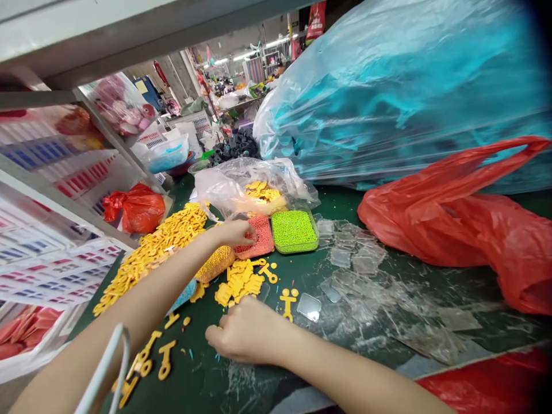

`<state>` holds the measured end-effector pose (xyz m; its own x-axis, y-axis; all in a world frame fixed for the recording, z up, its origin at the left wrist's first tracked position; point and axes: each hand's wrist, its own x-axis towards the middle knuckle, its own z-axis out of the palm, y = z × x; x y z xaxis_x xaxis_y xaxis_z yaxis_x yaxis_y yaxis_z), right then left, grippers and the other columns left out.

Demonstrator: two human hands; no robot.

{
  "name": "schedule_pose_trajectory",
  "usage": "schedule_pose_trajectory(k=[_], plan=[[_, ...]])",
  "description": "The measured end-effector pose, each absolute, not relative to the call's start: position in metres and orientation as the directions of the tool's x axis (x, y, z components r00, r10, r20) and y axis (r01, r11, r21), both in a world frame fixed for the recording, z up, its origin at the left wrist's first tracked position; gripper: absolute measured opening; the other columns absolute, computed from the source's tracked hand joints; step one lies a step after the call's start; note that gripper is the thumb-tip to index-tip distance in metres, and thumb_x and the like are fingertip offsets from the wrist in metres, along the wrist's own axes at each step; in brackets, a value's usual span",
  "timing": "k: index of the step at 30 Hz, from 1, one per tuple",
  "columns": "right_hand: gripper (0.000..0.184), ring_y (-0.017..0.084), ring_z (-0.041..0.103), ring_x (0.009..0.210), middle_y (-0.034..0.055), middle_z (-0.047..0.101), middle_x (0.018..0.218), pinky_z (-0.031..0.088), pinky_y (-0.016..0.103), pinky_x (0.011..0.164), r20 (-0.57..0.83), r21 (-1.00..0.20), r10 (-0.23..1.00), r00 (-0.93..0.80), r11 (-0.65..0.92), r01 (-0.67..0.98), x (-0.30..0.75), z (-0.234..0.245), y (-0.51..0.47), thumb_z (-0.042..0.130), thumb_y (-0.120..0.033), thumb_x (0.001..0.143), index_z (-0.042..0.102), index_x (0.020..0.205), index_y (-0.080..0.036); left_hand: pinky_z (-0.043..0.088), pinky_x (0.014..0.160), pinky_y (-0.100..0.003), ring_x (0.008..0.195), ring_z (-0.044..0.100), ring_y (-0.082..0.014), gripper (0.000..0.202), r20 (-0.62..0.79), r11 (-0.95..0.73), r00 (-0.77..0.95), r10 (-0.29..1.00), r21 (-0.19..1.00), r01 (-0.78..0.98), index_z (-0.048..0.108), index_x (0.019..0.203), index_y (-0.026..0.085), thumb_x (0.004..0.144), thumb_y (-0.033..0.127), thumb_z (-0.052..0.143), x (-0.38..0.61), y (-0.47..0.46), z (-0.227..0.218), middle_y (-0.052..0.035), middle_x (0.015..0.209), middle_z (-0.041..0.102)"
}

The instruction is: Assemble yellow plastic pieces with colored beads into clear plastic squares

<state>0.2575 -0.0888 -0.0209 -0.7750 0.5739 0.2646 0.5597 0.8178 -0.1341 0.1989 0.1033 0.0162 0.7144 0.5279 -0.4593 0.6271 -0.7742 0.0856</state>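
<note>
My left hand [236,233] reaches over a clear square tray of small red beads [262,233], its fingertips bent together at the beads. Whether a bead is between them is too small to see. My right hand [250,333] is curled low over the green table, knuckles up; its fingers hide whatever they hold. Just beyond it lie flat yellow plastic pieces [241,279] and a clear plastic sheet edge. A tray of green beads [295,230] adjoins the red one. Yellow-orange beads [215,263] and blue beads [184,294] sit partly behind my left forearm.
A heap of yellow plastic parts [159,244] lies at left, below a red tied bag [135,208]. Clear plastic squares [309,307] are scattered right of centre. A red bag [448,213] and a huge bag of blue material [401,103] stand at right. A shelf frame [107,135] edges the left.
</note>
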Motion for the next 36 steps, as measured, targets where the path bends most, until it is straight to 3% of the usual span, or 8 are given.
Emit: schedule_pose_trajectory(k=[6,9,14,20,30,36], plan=[[0.013,0.014,0.063,0.058,0.0037,0.071,0.067,0.022,0.028,0.044,0.252,-0.175,0.584,-0.772,0.812,0.557,0.255,-0.023,-0.09,0.049,-0.02,0.091,0.061,0.088,-0.016,0.043,0.064,-0.022,0.072,0.064,-0.0162,0.021,-0.532,-0.763,0.682,0.501,0.1,0.638,0.074,0.09,0.02,0.074,0.028,0.063,0.188,0.105,0.036,-0.0027,0.085,0.074],[0.015,0.014,0.062,0.058,0.0039,0.071,0.067,0.022,0.028,0.044,0.243,-0.188,0.594,-0.767,0.804,0.564,0.256,-0.023,-0.089,0.048,-0.022,0.092,0.061,0.087,-0.016,0.043,0.066,-0.025,0.075,0.064,-0.0183,0.024,-0.428,-0.756,0.7,0.572,0.058,0.652,0.073,0.094,0.02,0.081,0.031,0.056,0.188,0.109,0.035,-0.0056,0.091,0.074],[0.015,0.015,0.063,0.06,0.0035,0.071,0.07,0.022,0.029,0.043,0.217,-0.186,0.604,-0.767,0.797,0.575,0.258,-0.021,-0.088,0.047,-0.022,0.093,0.06,0.089,-0.017,0.043,0.08,-0.031,0.096,0.062,-0.025,0.036,-0.264,-0.766,0.742,0.617,0.017,0.643,0.066,0.11,0.018,0.082,0.038,0.058,0.198,0.112,0.016,-0.0111,0.111,0.069],[0.014,0.016,0.064,0.059,0.0038,0.071,0.069,0.027,0.028,0.044,0.209,-0.174,0.612,-0.762,0.79,0.587,0.257,-0.021,-0.088,0.048,-0.02,0.092,0.061,0.09,-0.017,0.042,0.081,-0.034,0.092,0.061,-0.0279,0.04,-0.233,-0.774,0.755,0.614,0.012,0.633,0.068,0.095,0.017,0.075,0.052,0.064,0.204,0.112,-0.006,-0.0109,0.097,0.069],[0.015,0.017,0.066,0.06,0.0058,0.072,0.071,0.03,0.028,0.045,0.212,-0.2,0.618,-0.757,0.785,0.586,0.256,-0.021,-0.088,0.048,-0.021,0.092,0.062,0.087,-0.016,0.04,0.065,-0.028,0.071,0.059,-0.0184,0.027,-0.204,-0.787,0.785,0.585,0.088,0.61,0.066,0.076,0.017,0.088,0.036,0.052,0.197,0.108,-0.016,-0.0054,0.079,0.068],[0.015,0.018,0.066,0.063,0.0074,0.072,0.072,0.031,0.028,0.047,0.198,-0.184,0.63,-0.751,0.776,0.603,0.256,-0.023,-0.088,0.048,-0.019,0.092,0.062,0.086,-0.015,0.04,0.081,-0.033,0.082,0.06,-0.0211,0.027,-0.103,-0.782,0.787,0.608,0.096,0.616,0.067,0.074,0.017,0.089,0.036,0.054,0.193,0.1,-0.013,-0.0058,0.081,0.07]])
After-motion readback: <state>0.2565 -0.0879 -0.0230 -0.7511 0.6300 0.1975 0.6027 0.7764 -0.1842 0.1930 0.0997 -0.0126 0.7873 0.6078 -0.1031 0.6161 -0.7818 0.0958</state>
